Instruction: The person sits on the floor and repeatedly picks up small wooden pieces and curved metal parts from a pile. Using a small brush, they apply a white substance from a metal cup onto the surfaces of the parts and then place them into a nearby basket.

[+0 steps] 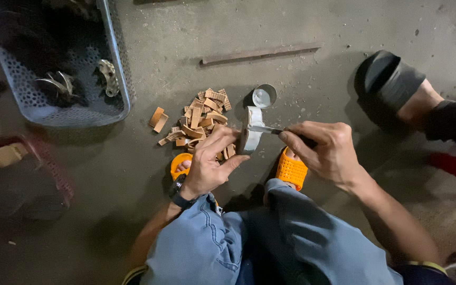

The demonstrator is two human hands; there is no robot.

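Note:
My left hand (209,161) grips a pale grey metal piece (251,129) and holds it upright just above the floor. A thin metal blade tool (268,129) is pinched in my right hand (325,148), and its tip rests against the side of the piece. A pile of small orange-brown strips (202,119) lies on the concrete just beyond my left hand. A small round metal cup (264,96) sits behind the piece. My knees in blue jeans and my feet in orange sandals (291,170) are below the hands.
A grey perforated plastic basket (117,68) with dark metal parts stands at the upper left. A red basket (54,169) lies at the left edge. A long flat metal bar (259,54) lies on the floor. Another person's foot in a dark sandal (391,84) is at the right.

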